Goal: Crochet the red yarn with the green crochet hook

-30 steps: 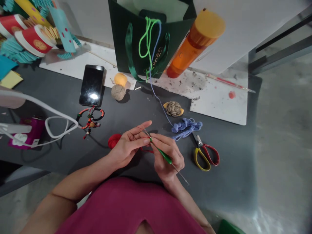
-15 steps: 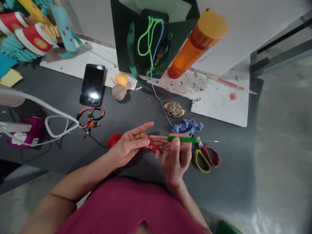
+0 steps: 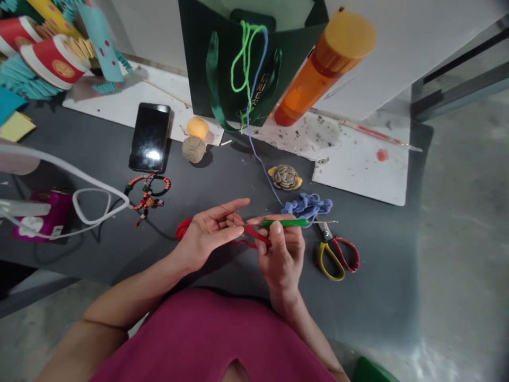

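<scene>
My left hand (image 3: 210, 231) pinches red yarn (image 3: 258, 233) between thumb and fingers, with the index finger stretched out. In my right hand (image 3: 283, 249) is a crochet hook with a green handle (image 3: 287, 223), gripped between thumb and fingers. Its tip reaches the red work at my left fingertips, and the fine detail there is too small to make out. A red strip runs from the left fingertips to the right fingers. Partly behind my left wrist lies a red yarn ball (image 3: 183, 228). Blue crocheted yarn (image 3: 308, 205) and scissors (image 3: 334, 257) lie beside my right hand.
A dark green paper bag (image 3: 222, 63) with yarn hanging over it stands behind, beside an orange bottle (image 3: 318, 74). A phone (image 3: 150, 138), beaded bracelet (image 3: 148, 199), small yarn balls (image 3: 194, 150) and crocheted flower (image 3: 285, 177) lie on the table. A white cable (image 3: 91, 178) arcs at left.
My right hand has moved left with the crochet hook, whose tip is now closer in at my left fingers. The left hand has hardly moved.
</scene>
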`<state>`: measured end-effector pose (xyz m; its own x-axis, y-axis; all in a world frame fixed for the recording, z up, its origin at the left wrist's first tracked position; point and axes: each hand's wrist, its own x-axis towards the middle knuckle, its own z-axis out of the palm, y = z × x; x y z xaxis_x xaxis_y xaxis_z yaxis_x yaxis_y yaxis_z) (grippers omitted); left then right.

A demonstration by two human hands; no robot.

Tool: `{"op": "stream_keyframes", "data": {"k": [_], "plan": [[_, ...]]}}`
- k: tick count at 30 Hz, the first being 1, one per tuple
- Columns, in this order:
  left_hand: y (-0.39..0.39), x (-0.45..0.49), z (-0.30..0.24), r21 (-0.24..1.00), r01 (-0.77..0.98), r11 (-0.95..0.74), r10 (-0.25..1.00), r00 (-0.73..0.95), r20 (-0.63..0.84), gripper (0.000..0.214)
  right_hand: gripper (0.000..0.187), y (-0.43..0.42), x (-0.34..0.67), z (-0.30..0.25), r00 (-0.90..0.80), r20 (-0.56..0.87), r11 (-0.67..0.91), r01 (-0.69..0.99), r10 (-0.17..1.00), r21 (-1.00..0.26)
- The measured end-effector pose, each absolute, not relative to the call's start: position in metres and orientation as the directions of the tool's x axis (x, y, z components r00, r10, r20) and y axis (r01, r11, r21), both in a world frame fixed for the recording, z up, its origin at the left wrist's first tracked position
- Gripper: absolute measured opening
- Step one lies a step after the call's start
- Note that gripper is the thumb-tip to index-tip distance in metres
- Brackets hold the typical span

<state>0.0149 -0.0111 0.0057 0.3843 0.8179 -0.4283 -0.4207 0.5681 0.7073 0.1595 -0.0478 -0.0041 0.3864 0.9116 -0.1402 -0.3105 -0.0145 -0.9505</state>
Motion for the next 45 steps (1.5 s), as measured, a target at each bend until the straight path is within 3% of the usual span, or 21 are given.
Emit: {"op": "stream_keyframes", "data": {"k": [5, 10, 24, 32, 36, 39, 45], "plan": [[-0.009, 0.013, 0.005, 0.696, -0.402, 0.595, 0.797, 0.406, -0.447, 0.048, 0.024, -0.046, 0.163, 0.0, 0.351, -0.152, -0.029, -0.332, 0.924, -0.943], [-0.008, 0.013, 0.007, 0.686, -0.401, 0.607, 0.79, 0.4, -0.465, 0.048, 0.027, -0.046, 0.167, 0.005, 0.35, -0.119, -0.036, -0.234, 0.929, -0.972], [-0.008, 0.014, 0.008, 0.713, -0.407, 0.571, 0.819, 0.346, -0.458, 0.045, 0.013, -0.055, 0.173, -0.001, 0.371, 0.137, 0.129, 0.048, 0.919, -0.991], [-0.008, 0.015, 0.009, 0.792, -0.33, 0.513, 0.855, 0.277, -0.438, 0.047, 0.011, -0.058, 0.175, 0.002, 0.252, 0.253, 0.226, 0.133, 0.934, -0.965], [-0.011, 0.014, 0.011, 0.894, -0.188, 0.406, 0.905, 0.216, -0.365, 0.046, 0.018, -0.059, 0.175, -0.002, 0.198, 0.368, 0.326, 0.213, 0.908, -0.921], [-0.015, 0.014, 0.013, 0.976, 0.018, 0.215, 0.97, 0.108, -0.216, 0.041, 0.025, -0.06, 0.175, -0.007, 0.171, 0.466, 0.408, 0.29, 0.868, -0.866], [-0.019, 0.013, 0.011, 0.986, 0.167, -0.025, 0.999, 0.052, 0.016, 0.042, 0.04, -0.063, 0.176, -0.011, 0.092, 0.489, 0.42, 0.39, 0.867, -0.819]]}}
